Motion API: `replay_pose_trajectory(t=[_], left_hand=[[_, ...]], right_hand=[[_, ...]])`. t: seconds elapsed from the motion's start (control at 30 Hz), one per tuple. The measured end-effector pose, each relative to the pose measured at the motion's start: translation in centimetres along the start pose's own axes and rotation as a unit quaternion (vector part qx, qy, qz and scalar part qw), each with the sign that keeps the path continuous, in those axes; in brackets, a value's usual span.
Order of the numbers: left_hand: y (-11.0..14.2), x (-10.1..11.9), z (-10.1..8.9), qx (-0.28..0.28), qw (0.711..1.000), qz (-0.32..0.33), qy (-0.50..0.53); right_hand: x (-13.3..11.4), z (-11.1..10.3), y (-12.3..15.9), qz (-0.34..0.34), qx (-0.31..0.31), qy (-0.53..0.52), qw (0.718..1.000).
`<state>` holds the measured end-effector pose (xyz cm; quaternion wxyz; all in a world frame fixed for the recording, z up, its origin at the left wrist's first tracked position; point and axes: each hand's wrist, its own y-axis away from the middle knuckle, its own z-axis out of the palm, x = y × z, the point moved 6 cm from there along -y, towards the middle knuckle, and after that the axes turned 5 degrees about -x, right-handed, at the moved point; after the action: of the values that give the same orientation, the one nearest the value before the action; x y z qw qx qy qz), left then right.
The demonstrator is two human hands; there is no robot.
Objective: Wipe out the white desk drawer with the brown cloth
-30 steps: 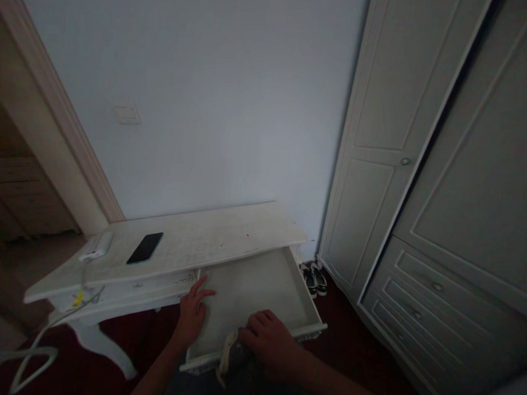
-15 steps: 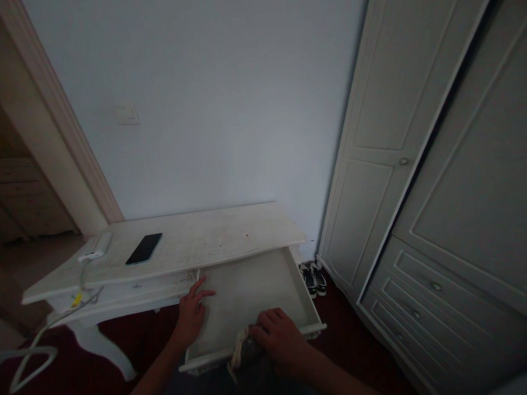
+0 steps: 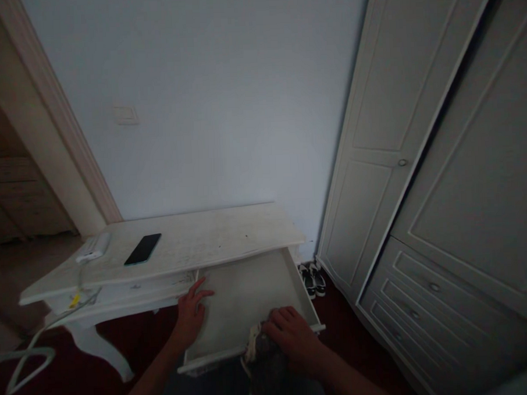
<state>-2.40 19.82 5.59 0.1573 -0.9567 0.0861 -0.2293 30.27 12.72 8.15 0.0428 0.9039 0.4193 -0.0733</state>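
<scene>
- Pinching dark cloth (image 3: 268,363) (apparently; it's dim) at the front edge of the drawer (image 3: 246,297): the right hand (image 3: 291,334).
- Left hand (image 3: 190,314), fingers spread, touches the drawer's side; pushing it inward could trap them.

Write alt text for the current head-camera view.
A person's right hand holds a dark, pale-edged cloth at the front of a white table's open drawer, left hand at its left side. A smartphone lies on the table; sneakers stand beside a wardrobe.

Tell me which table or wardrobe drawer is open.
The right drawer of the white table, its inside showing; the left drawer and the three wardrobe drawers are shut.
</scene>
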Motion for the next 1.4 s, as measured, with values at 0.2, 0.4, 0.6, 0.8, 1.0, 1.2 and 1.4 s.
replay_pose_trajectory(t=[0.2, 0.4, 0.6, 0.8, 1.0, 1.2, 1.4], left_hand=[[1.2, 2.6, -0.7, -0.020, 0.986, -0.054, -0.156], [6.7, 8.6, 3.3, -0.269, 0.961, 0.050, -0.038], [8.3, 10.3, 4.4, -0.351, 0.932, 0.019, -0.090], [7.6, 10.1, 4.2, -0.348, 0.934, 0.020, -0.074], [5.6, 11.0, 2.5, -0.311, 0.948, 0.038, -0.055], [3.4, 10.5, 2.0, -0.302, 0.948, 0.053, -0.090], [2.2, 11.2, 1.9, -0.300, 0.946, 0.065, -0.105]], right_hand=[[2.0, 0.5, 1.4, 0.023, 0.005, 0.002, 1.000], [3.4, 0.5, 2.7, 0.028, -0.006, 0.007, 1.000], [4.5, -0.5, 4.5, 0.045, 0.004, 0.001, 0.999], [5.6, -2.2, 5.9, 0.049, 0.037, -0.001, 0.998], [7.7, -4.0, 7.1, 0.089, 0.061, 0.057, 0.993], [12.1, -5.0, 9.7, 0.236, 0.284, 0.046, 0.928], [11.0, 0.5, 9.0, 0.356, 0.473, -0.120, 0.797]])
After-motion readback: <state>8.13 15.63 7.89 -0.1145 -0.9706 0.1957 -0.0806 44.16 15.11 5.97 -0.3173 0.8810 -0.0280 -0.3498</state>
